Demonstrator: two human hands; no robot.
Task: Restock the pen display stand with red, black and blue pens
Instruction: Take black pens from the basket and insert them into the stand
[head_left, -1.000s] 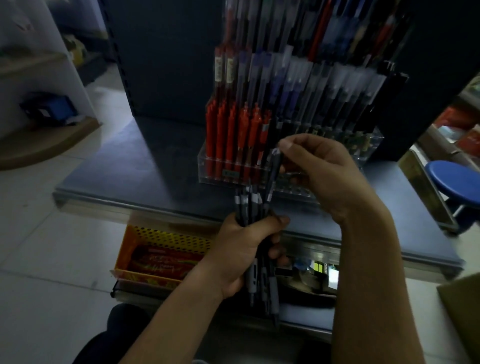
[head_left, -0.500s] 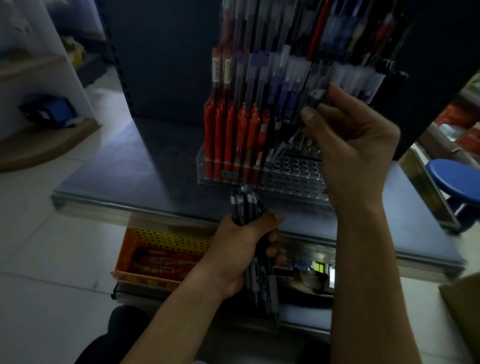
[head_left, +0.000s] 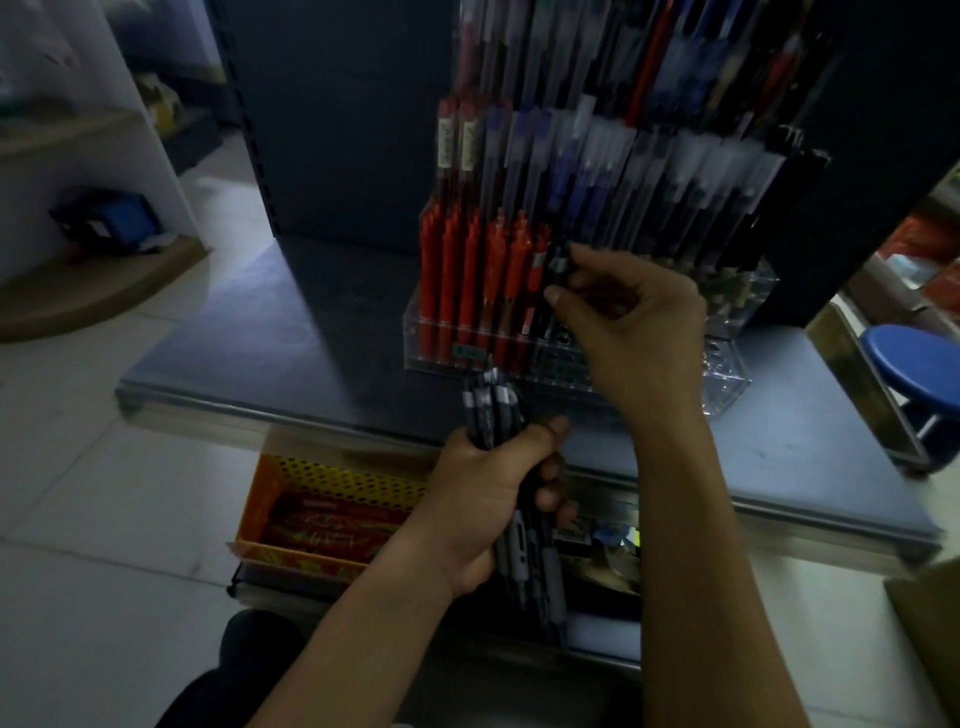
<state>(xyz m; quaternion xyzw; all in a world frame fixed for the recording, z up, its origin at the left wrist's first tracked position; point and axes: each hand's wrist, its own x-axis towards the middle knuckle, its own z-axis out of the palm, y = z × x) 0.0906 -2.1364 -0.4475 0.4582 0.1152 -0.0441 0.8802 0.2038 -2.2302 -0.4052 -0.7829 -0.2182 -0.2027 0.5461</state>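
Note:
A clear tiered pen display stand (head_left: 727, 384) sits on a dark shelf board. Its front row holds several red pens (head_left: 467, 280) at the left; holes to their right stand bare. Rows behind carry blue and black pens (head_left: 587, 176). My left hand (head_left: 488, 499) grips a bundle of black pens (head_left: 491, 415) below the stand's front edge, tips pointing up. My right hand (head_left: 628, 322) pinches a single black pen (head_left: 557, 270) upright, just right of the red pens, over the front row's holes.
The dark shelf board (head_left: 260, 353) juts over a tiled floor. An orange perforated basket (head_left: 332, 478) with red packets sits below its front lip. A blue stool (head_left: 914, 364) is at the right, a blue box (head_left: 114, 218) on a low wooden shelf at the left.
My right hand came down from the upper rows to the front row beside the red pens, holding one black pen. The left hand's bundle stayed put.

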